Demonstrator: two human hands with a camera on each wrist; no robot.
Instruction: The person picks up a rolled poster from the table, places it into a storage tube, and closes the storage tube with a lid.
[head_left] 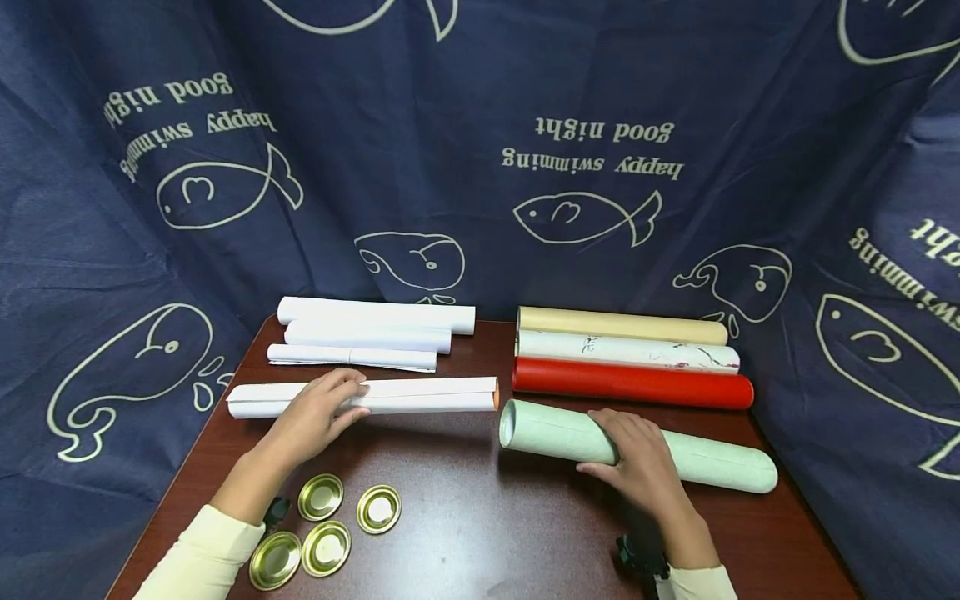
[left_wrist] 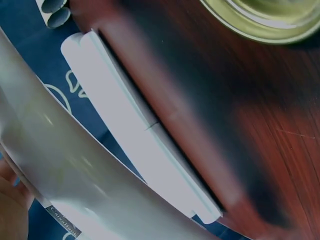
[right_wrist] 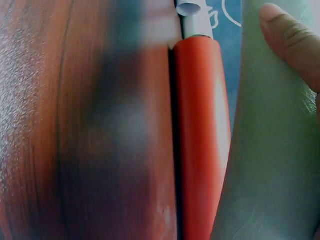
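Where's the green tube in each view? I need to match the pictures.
Head: right of centre, the green tube in the right hand.
Left wrist: not in it.
Right wrist: large along the right edge, right of the red tube.
Shared landmark: the reddish-brown table.

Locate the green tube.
In the head view, the green tube is right of centre, in the right hand, on the near side of the red tube.

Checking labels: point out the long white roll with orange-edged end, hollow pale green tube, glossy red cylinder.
White roll [head_left: 431, 388], head view: side, right half.
Green tube [head_left: 720, 461], head view: side, right half.
Red cylinder [head_left: 633, 383], head view: mid-side.
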